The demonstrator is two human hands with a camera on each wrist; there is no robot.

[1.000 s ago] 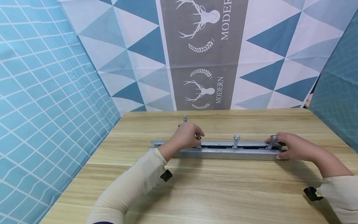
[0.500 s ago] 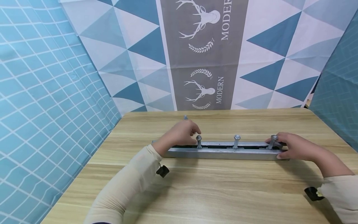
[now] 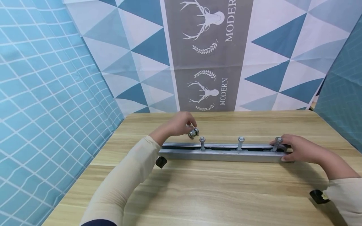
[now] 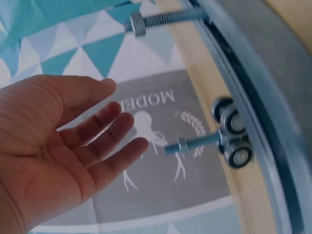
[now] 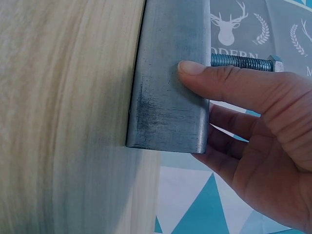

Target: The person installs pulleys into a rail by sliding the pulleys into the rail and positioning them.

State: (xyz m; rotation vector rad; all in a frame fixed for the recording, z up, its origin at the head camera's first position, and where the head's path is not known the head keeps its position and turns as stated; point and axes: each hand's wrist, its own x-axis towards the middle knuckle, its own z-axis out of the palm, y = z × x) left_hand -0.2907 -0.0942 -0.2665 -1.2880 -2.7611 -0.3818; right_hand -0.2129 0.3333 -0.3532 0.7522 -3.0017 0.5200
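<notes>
A steel channel track [image 3: 226,156] lies across the table with its slot facing up, and three bolts with nuts [image 3: 240,143] rise from the slot. My right hand [image 3: 304,149] grips the track's right end. In the right wrist view its thumb presses the front face [image 5: 165,107], the other fingers behind. My left hand [image 3: 178,124] is over a roller trolley [image 3: 193,133] behind the track. In the left wrist view that hand [image 4: 73,136] has loosely spread fingers, just short of the bolt [image 4: 197,142] on the trolley's wheels [image 4: 239,154]. The track's left end is hidden by the left forearm.
The wooden table [image 3: 226,194] extends in front of the track and behind it. A patterned cloth [image 3: 209,56] hangs at the table's back edge. Blue tile-print sheets [image 3: 48,94] hang along the left and right sides.
My left hand has let go of the leftmost bolt in the track and moved left and back to the roller trolley. The right hand has kept its grip on the track's end.
</notes>
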